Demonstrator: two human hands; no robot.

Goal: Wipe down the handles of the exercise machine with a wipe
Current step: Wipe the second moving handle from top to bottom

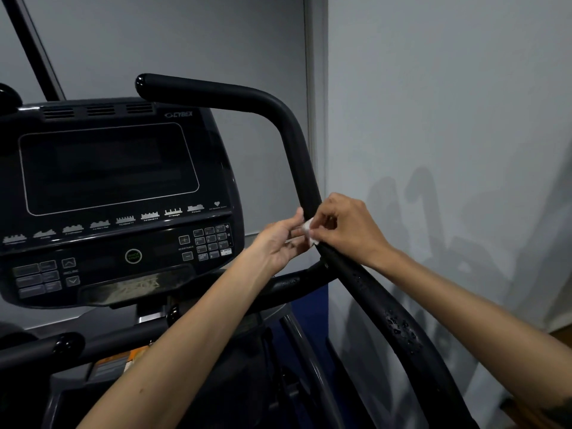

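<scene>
Grey wall behind; both left hand [280,243] and right hand [346,227] fingers pinched a small white wipe [309,232] against the right handle [297,144], so it risked tearing or slipping off.

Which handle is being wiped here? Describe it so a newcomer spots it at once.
Start at the dark console. The handle is the black bar rising right of it, beside the grey wall. Only this one has the white wipe on it, held between the left hand and right hand.

Exercise machine [291,286] carries dark console [114,199]; wipe [309,232] lies against black handle [297,144].
</scene>
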